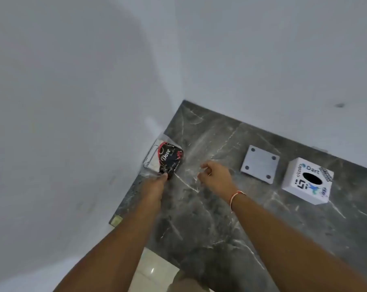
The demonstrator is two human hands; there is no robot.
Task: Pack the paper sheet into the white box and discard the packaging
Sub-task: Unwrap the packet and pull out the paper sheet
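A clear plastic packet (157, 160) lies at the left edge of the dark marble counter (220, 218), against the wall. Inside it are a black and red wrapper printed "Dove" (170, 158) and a white paper sheet (152, 159). My left hand (157, 183) grips the packet's near end with closed fingers. My right hand (215, 175) hovers just right of the packet with fingers curled loosely; whether it touches the clear plastic is unclear. The white box (308, 181), with stickers and a round hole on top, stands at the right. Its flat white lid (260, 164) lies beside it.
White walls meet in a corner behind the counter. The counter's left edge drops to a pale tiled floor (155, 268). A small beige object (117, 220) sits at the counter's near-left corner.
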